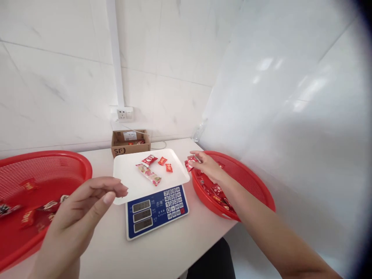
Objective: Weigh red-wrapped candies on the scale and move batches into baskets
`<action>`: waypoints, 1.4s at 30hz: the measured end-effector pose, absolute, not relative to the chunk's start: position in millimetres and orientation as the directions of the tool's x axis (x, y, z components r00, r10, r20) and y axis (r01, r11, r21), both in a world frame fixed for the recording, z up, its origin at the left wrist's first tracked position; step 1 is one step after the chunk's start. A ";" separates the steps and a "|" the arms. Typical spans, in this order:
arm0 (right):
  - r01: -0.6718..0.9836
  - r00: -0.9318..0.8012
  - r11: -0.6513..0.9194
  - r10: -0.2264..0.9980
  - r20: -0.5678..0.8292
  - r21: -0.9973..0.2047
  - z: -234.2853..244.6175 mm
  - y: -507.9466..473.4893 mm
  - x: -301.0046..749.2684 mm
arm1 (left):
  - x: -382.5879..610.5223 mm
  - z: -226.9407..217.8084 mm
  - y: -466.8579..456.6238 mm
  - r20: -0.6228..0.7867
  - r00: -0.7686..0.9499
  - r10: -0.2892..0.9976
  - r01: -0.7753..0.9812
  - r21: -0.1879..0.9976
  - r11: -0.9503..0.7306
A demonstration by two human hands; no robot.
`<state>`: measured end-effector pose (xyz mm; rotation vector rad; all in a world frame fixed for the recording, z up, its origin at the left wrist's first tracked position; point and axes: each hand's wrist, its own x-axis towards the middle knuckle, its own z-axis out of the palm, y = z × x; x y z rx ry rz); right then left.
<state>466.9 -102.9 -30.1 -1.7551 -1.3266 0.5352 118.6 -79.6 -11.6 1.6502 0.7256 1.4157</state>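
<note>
My right hand grips a red wrapped candy between thumb and fingers, over the near-left rim of the right red basket. My left hand hovers just left of the scale's white tray, fingers curved, thumb apart from them, with nothing in between. On the tray lie a dark red wrapped candy, a long pink-and-white wrapped bar and two small orange-red candies, one behind the other. Below the tray is the blue scale panel with keys and displays.
At left stands another red basket with several wrapped sweets inside. More red packets lie in the right basket. A cardboard box sits behind the scale on the white table. A wall socket is above the box.
</note>
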 end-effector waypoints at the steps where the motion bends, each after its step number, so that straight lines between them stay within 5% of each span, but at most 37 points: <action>1: 0.572 0.316 -0.052 0.935 0.162 -0.818 -32.6 -93.3 454.0 | 117.7 -11.6 -79.9 0.504 0.222 0.835 -0.097 0.863 -0.496; 6: 0.659 0.220 0.033 0.947 0.234 -0.752 -47.6 -50.7 398.2 | 108.0 -10.9 -81.7 0.491 0.311 0.814 -0.113 0.869 -0.481; 16: 0.809 0.193 0.115 0.874 0.446 -0.577 -55.0 -91.2 391.5 | 98.5 -4.9 -81.5 0.514 0.217 0.830 -0.216 0.854 -0.473; 23: 0.858 0.350 -0.043 0.777 0.524 -0.511 -69.8 -178.1 404.7 | 105.8 2.4 -82.4 0.619 0.051 0.784 -0.401 0.732 -0.552; 26: 0.861 0.430 -0.189 0.767 0.477 -0.473 -73.0 -202.5 413.8 | 108.4 6.0 -83.4 0.630 -0.038 0.775 -0.436 0.688 -0.581; 33: 0.783 0.592 -0.541 0.800 0.100 -0.307 -72.1 -214.9 422.4 | 110.2 5.6 -82.8 0.638 -0.034 0.769 -0.441 0.681 -0.584; 42: 0.761 0.630 -0.598 0.774 0.069 -0.251 -75.6 -207.0 421.5 | 111.7 3.3 -81.2 0.611 -0.011 0.792 -0.404 0.722 -0.562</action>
